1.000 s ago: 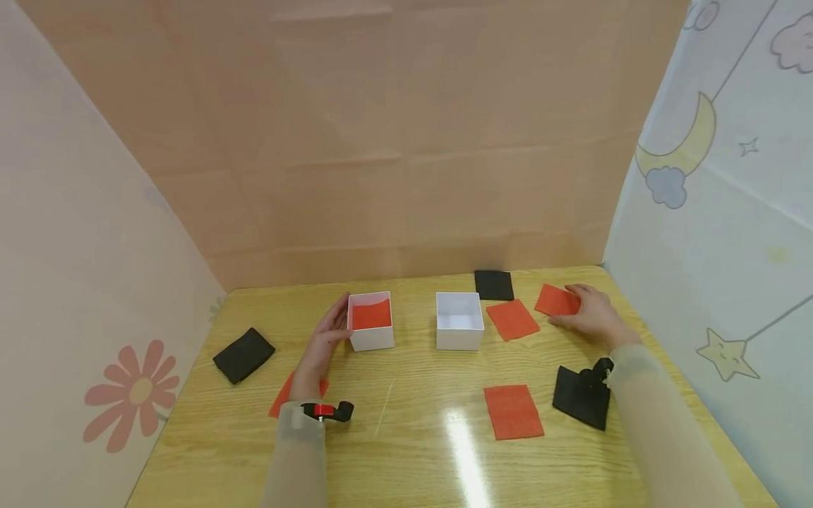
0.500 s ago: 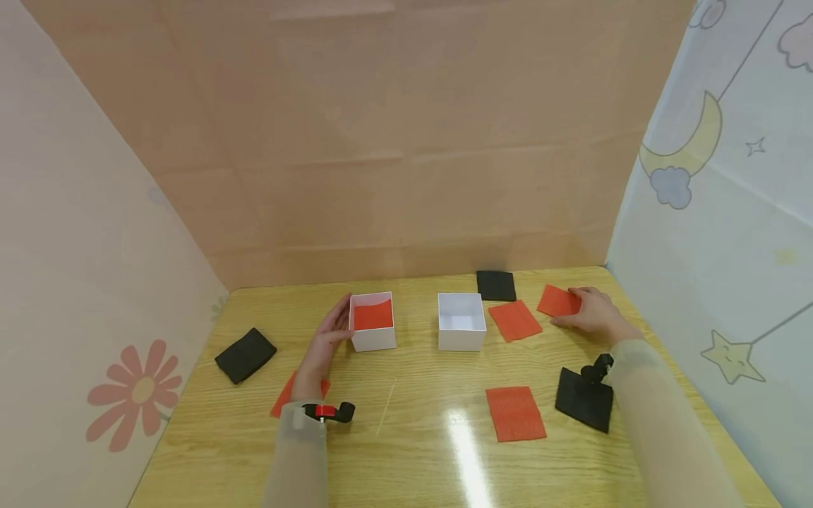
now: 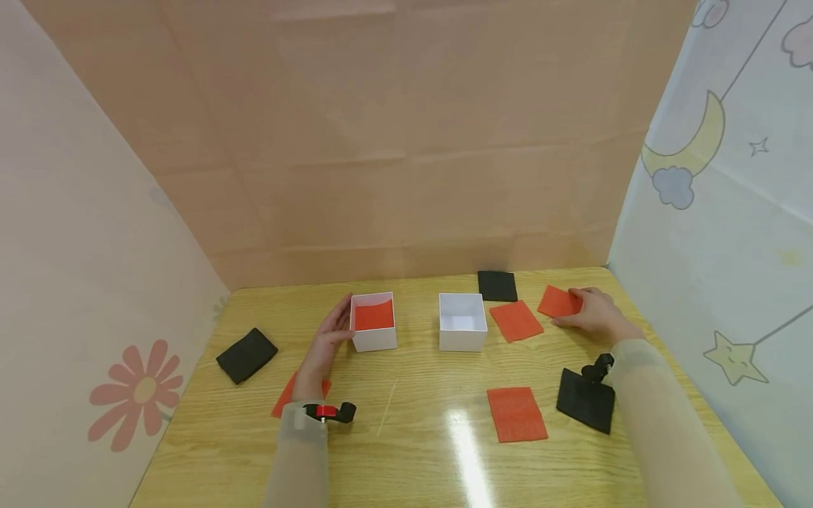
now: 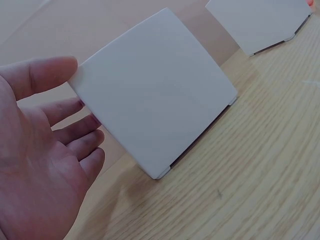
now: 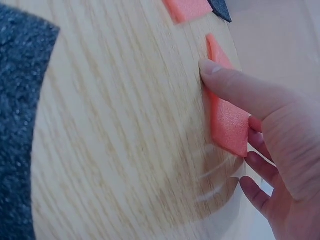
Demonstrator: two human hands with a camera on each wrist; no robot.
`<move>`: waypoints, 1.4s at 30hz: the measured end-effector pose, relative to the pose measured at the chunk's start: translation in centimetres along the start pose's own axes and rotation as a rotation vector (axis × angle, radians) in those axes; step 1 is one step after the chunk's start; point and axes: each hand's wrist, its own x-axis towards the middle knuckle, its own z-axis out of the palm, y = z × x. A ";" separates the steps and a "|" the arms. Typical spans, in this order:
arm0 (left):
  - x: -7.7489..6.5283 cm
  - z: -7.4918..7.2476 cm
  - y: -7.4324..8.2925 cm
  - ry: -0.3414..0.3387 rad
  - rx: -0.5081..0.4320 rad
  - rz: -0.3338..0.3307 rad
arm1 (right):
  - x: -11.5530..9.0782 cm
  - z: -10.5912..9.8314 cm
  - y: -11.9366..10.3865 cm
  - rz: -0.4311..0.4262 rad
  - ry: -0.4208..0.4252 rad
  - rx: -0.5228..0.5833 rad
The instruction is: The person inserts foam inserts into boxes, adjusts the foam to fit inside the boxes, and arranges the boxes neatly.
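My left hand (image 3: pixel 328 340) cups the left side of a white square box (image 3: pixel 375 339) holding a red foam piece (image 3: pixel 375 315). In the left wrist view, my thumb lies at the front corner of this box, and two fingertips go out of sight behind its left edge. At the far right, my right hand (image 3: pixel 595 314) pinches a red foam square (image 3: pixel 559 302) between thumb and fingers. The right wrist view shows the thumb on the near edge of that foam square (image 5: pixel 231 117) and the fingertips at its far edge, close to the tabletop.
A second white box (image 3: pixel 461 340) stands right of the first. Red foam squares lie beside it (image 3: pixel 516 321), near the front (image 3: pixel 517 415) and under my left wrist (image 3: pixel 284 396). Black squares lie at back (image 3: pixel 497 286), left (image 3: pixel 247 355) and right (image 3: pixel 584 402). Cloth walls (image 3: pixel 406 141) surround the wooden table (image 3: pixel 406 458).
The whole head view shifts slightly rightward. Both hands keep their places, the left at the white box and the right on the red foam square.
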 end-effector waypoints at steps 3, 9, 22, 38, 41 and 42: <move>0.1 0.0 -0.1 0.001 0.000 0.002 | -0.3 -0.1 -0.2 -0.007 0.007 -0.005; 0.2 0.1 -0.2 0.000 0.005 -0.008 | -0.5 -0.2 -0.1 -0.002 0.001 -0.003; 0.0 0.3 0.0 0.015 0.010 -0.015 | 0.1 0.3 0.8 -0.001 0.030 0.016; 0.1 -0.1 -0.1 0.014 0.005 -0.015 | -0.3 0.0 0.0 0.001 0.047 -0.045; 0.0 0.0 0.1 0.017 0.008 -0.020 | -0.5 0.0 0.0 0.004 0.062 -0.038; 0.0 0.0 0.1 0.020 0.008 -0.023 | -0.5 0.0 -0.1 0.005 0.067 -0.036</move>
